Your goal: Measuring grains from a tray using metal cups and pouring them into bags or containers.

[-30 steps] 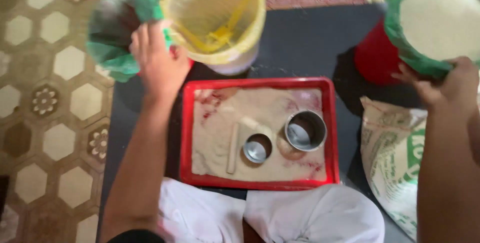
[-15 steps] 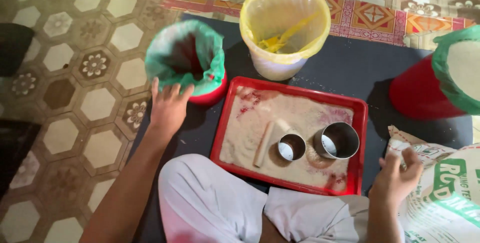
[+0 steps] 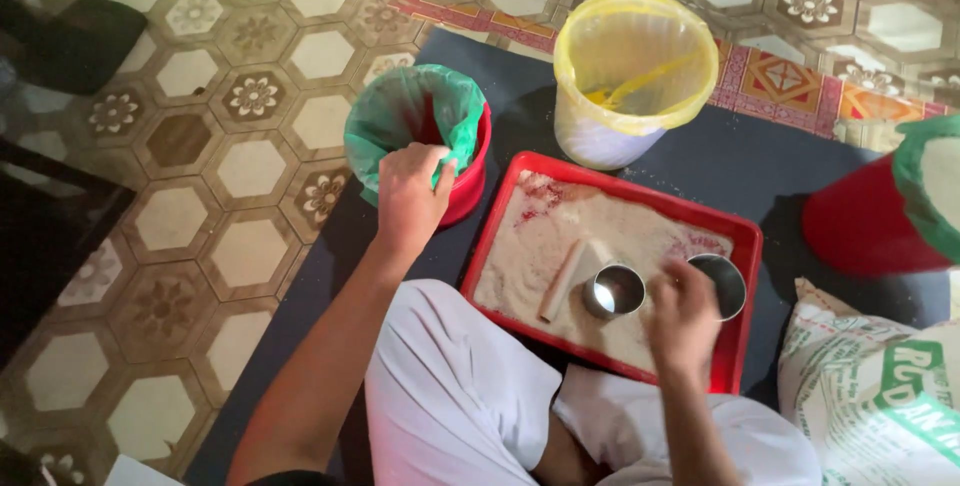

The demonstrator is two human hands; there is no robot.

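Red bucket (image 3: 466,171) with its green liner stands on the dark mat (image 3: 740,161), just left of the red tray (image 3: 745,246); your left hand (image 3: 408,196) grips its near rim, apparently steadying it. Your right hand (image 3: 682,321) hovers blurred over the grain-covered tray beside two metal cups (image 3: 613,291); its grip you cannot tell.

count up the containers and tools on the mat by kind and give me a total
Lined buckets: 3, green-lined red bucket under the left hand, yellow-lined white bucket, second red bucket
Metal cups: 2, and, by the right hand
Red tray: 1
Wooden stick: 1
Printed sack: 1
Total: 8
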